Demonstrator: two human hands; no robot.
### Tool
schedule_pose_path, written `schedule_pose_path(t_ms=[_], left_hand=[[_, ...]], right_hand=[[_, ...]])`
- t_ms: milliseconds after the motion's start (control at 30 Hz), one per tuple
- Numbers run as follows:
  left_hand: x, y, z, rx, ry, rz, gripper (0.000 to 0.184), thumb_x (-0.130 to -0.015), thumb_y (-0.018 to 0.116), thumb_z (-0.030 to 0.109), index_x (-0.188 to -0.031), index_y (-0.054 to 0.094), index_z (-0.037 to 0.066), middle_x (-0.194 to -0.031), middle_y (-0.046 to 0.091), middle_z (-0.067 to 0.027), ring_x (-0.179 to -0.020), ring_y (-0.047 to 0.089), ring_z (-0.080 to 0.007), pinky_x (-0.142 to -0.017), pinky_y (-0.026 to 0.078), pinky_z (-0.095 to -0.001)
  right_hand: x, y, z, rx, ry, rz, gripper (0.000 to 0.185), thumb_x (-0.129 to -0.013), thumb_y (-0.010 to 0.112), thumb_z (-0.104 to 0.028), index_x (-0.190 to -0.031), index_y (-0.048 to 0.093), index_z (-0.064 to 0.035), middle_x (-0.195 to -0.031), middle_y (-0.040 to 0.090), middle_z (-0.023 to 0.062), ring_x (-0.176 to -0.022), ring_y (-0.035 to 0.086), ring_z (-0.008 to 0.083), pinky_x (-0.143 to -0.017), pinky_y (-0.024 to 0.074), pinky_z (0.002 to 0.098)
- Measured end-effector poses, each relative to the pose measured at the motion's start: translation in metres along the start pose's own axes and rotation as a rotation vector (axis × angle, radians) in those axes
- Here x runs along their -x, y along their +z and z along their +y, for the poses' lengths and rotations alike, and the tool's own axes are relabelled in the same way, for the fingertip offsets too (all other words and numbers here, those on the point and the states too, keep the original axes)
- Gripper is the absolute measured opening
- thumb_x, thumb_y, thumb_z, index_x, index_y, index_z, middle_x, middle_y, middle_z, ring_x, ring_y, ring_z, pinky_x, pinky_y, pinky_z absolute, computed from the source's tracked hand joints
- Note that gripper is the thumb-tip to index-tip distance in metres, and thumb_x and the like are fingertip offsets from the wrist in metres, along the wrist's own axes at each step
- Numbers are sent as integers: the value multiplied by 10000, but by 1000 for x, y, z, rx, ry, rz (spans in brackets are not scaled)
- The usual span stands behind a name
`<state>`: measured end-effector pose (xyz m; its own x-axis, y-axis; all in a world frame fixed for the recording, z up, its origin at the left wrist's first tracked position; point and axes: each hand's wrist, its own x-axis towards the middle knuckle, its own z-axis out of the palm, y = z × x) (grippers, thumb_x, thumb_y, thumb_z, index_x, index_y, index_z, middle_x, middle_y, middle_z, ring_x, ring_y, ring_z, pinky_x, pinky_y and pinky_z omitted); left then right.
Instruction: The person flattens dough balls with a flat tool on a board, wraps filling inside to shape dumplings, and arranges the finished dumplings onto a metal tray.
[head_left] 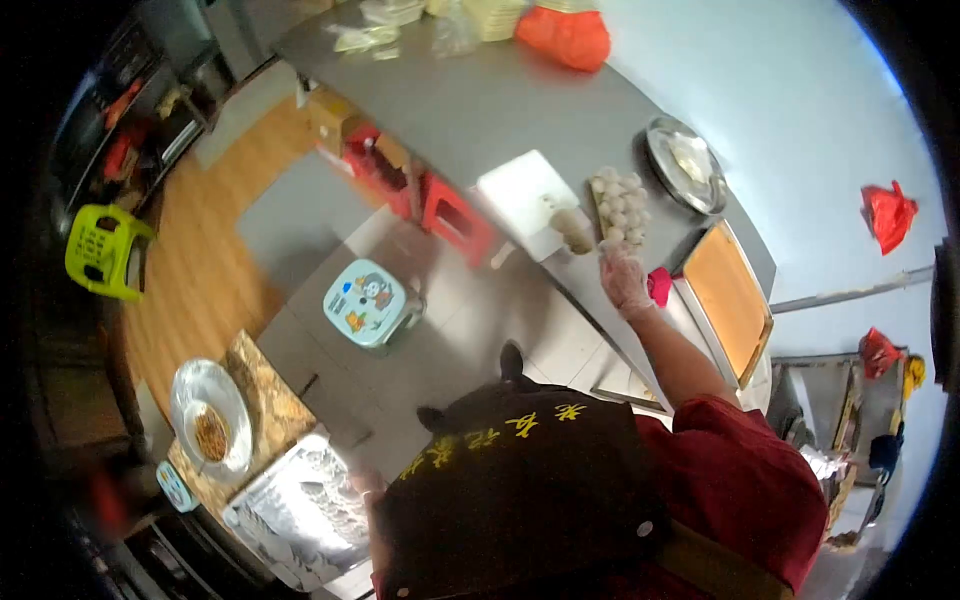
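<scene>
My right hand [625, 280], in a clear plastic glove, reaches over the metal table to the near end of a tray of white round balls [621, 205]. Its fingers are drawn together at the nearest balls; what lies between them is hidden. Left of those balls, a beige roundish thing [572, 230] sits at the corner of a white board [532, 195]. A small pink-red item [659, 287] lies beside my right wrist. Low on the left, my left hand [368, 484] is blurred at the edge of a shiny metal tray [300, 510], partly hidden by my apron.
A rectangular pan [725, 300] with an orange-brown surface and a round steel dish [686, 165] stand on the metal table [440, 95]. A stool with a cartoon top [365, 302] is on the floor. A bowl [210, 420] holds brown bits. A green chair [103, 252] stands left.
</scene>
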<state>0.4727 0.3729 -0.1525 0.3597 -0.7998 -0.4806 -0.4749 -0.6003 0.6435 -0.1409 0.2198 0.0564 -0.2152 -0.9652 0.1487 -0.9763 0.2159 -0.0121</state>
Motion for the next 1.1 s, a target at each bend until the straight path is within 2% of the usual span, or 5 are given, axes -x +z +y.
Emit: schedule_pose_path(t_ms=[67,600,867,1000,1100], left_hand=[[-20,24,46,-481,526,-6,183,-863,513,149,-963,625,43,-913,628,-111,-839,592,-259,-752,483,-339],[33,178,436,104,460,-465,268,-842,589,94,-1100,604,22,-1046,636,-102,-968,588,-163,-876,442,-286],[90,194,564,244,566,-776,271,-826,626,117,-1081,604,29,-1018,634,-88,-933,581,-160,-850,451,-289],[56,252,547,26,1384,-590,309,-841,610,126,-1137,571,46,-978,639,-86,-860,585,-170,-805,471,-301],[65,224,567,200,1108,-647,314,-860,592,143,-1158,556,53,-932,644,-81,-812,590,-162,-757,482,-278]], right_hand=[[-20,-1,44,6,58,83,215,-796,492,-112,-999,526,-49,-857,568,191,-834,560,345,-699,468,424],[-62,35,84,-183,120,45,284,-723,665,-253,-903,582,-50,-734,597,151,-691,600,273,-602,469,391],[-61,-32,72,-1854,807,-421,209,-818,616,-193,-961,540,-62,-847,595,42,-663,563,135,-558,466,270],[-53,25,48,-2283,605,-646,146,-885,560,-198,-990,533,-102,-890,606,46,-718,599,138,-591,494,288],[-81,-45,19,-1325,337,-421,313,-880,562,-238,-1118,491,-47,-963,602,126,-831,604,238,-705,495,325]])
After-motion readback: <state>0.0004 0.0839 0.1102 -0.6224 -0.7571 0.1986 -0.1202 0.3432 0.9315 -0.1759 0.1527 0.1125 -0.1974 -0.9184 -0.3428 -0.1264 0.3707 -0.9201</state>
